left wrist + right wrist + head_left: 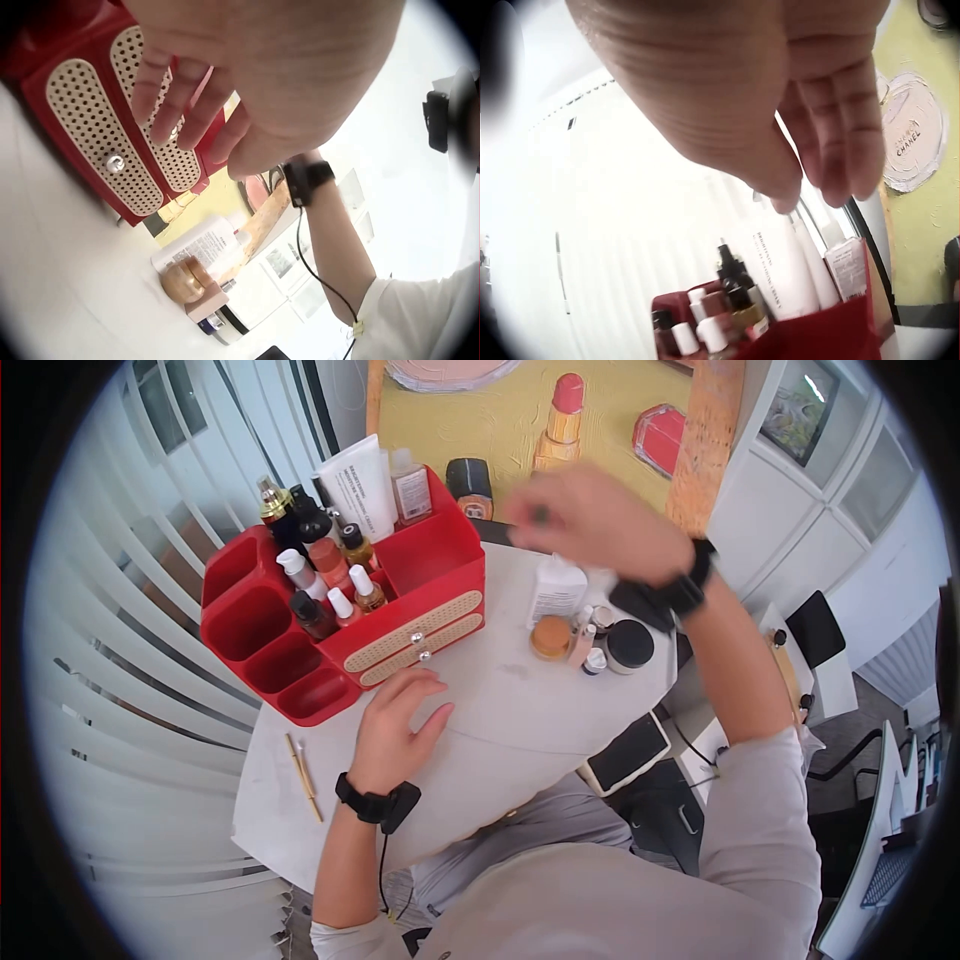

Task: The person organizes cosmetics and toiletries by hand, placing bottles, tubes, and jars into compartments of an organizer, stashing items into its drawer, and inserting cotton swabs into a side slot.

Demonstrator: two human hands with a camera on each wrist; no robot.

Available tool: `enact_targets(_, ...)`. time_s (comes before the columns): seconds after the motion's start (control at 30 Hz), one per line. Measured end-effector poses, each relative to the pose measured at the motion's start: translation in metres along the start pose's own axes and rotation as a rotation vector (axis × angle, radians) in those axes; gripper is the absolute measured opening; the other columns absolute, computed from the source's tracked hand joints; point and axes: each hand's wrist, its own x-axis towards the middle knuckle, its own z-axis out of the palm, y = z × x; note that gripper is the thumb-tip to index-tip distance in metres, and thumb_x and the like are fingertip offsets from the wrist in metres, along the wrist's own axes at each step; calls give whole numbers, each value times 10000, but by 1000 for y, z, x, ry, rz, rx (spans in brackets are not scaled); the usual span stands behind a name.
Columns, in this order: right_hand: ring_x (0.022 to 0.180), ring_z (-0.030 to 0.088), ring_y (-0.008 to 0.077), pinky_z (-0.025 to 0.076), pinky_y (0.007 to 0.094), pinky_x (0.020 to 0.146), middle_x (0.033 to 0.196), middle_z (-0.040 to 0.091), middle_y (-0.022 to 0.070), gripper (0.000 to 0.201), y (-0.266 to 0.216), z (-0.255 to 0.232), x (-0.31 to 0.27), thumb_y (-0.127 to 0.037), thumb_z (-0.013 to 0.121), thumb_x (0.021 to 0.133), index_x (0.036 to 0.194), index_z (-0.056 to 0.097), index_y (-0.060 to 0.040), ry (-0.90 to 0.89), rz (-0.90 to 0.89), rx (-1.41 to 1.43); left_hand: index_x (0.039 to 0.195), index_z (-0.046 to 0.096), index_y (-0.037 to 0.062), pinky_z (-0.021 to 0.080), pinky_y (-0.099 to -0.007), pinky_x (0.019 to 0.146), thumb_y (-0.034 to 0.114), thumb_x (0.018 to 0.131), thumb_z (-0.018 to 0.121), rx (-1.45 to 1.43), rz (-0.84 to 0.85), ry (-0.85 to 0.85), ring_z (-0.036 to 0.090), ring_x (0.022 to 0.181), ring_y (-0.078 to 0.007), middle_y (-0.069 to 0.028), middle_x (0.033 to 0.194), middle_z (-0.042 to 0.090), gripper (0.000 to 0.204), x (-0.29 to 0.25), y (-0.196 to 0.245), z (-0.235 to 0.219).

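A red organizer (430, 575) full of bottles and tubes stands on the white round table (520, 710). My left hand (400, 715) rests on the table just in front of its two cream drawer fronts (415, 635), fingers relaxed and holding nothing. In the left wrist view the fingers (180, 97) hang close to the perforated drawer front (90, 127) and its knob. My right hand (590, 520) is raised above the table's far side, blurred, fingertips pinched on a small dark thing (540, 514). From the right wrist its curled fingers (832, 150) hover above the organizer (817, 334).
A white bottle (557, 588), a brown-lidded jar (551, 637), a black jar (630, 645) and small vials stand right of the organizer. Thin wooden sticks (303, 775) lie at the table's left edge. A dark flat device (627, 752) sits at the near right edge. A cosmetics painting (500, 420) leans behind.
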Motion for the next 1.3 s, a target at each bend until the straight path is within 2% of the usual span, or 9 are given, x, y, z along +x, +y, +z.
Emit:
enact_targets(0.03, 890, 732, 378, 573, 478, 814, 927, 748, 164, 220, 7, 6, -28, -215, 784, 926, 1064, 736, -50, -55, -84, -9, 1167, 746, 33, 583, -415, 969, 25, 890, 842, -25, -31, -46, 724, 1151, -345, -144, 1243, 749, 294, -1, -3, 5)
enact_targets(0.13, 983, 731, 391, 580, 495, 855, 997, 739, 156, 222, 9, 25, -96, -219, 794, 911, 1069, 756, -67, -268, 142, -149, 1171, 740, 36, 585, -420, 948, 60, 897, 845, -28, -8, -130, 718, 1110, -359, -141, 1203, 735, 294, 8, -3, 21)
enact_targets(0.2, 964, 731, 390, 582, 499, 848, 969, 727, 157, 207, 19, 49, -118, -204, 795, 908, 1049, 753, -60, -217, 176, -139, 1169, 739, 40, 585, -426, 951, 81, 904, 844, -9, 4, -162, 713, 1103, -369, -141, 1190, 728, 288, 14, -2, 30)
enact_targets(0.4, 903, 711, 383, 567, 494, 802, 921, 698, 147, 156, 50, 97, -132, -173, 808, 897, 992, 753, -62, -145, 216, -93, 1154, 739, 47, 587, -448, 965, 137, 924, 833, 64, 15, -234, 709, 1094, -391, -142, 1167, 720, 264, 15, -2, 43)
enact_targets(0.53, 876, 707, 378, 567, 477, 798, 902, 692, 137, 99, 45, 90, -127, -113, 778, 890, 959, 743, -53, -212, 146, -23, 1148, 740, 48, 593, -450, 951, 145, 932, 831, 40, -25, -223, 717, 1080, -390, -142, 1167, 722, 253, 4, -7, 33)
enact_targets(0.67, 878, 717, 384, 577, 476, 812, 887, 694, 157, 78, 4, 21, -92, -57, 759, 885, 962, 749, -47, -237, -58, 94, 1148, 742, 43, 599, -439, 940, 141, 940, 829, 22, -103, -232, 724, 1066, -381, -142, 1163, 725, 245, -10, -3, 8)
enact_targets(0.8, 883, 711, 370, 576, 445, 809, 930, 726, 150, 154, -11, -17, -12, -22, 748, 896, 1046, 771, -46, 38, -202, 211, 1157, 743, 31, 601, -428, 938, 131, 952, 821, 15, -138, -235, 727, 1059, -369, -147, 1164, 730, 241, -20, -4, -6)
enact_targets(0.97, 925, 729, 360, 590, 425, 823, 995, 738, 173, 195, 17, 21, 100, -9, 769, 898, 1093, 766, -7, 257, -292, 10, 1184, 750, 56, 602, -460, 948, 188, 971, 796, 7, -144, -219, 723, 1081, -390, -143, 1194, 728, 255, -31, -11, -7)
enact_targets(1.3, 982, 727, 384, 585, 489, 861, 977, 743, 174, 124, 45, 68, 155, -100, 783, 879, 992, 788, -51, -14, -223, -372, 1155, 764, 32, 603, -434, 940, 103, 930, 826, 5, -108, -222, 728, 1068, -380, -157, 1151, 744, 243, -43, -16, -16)
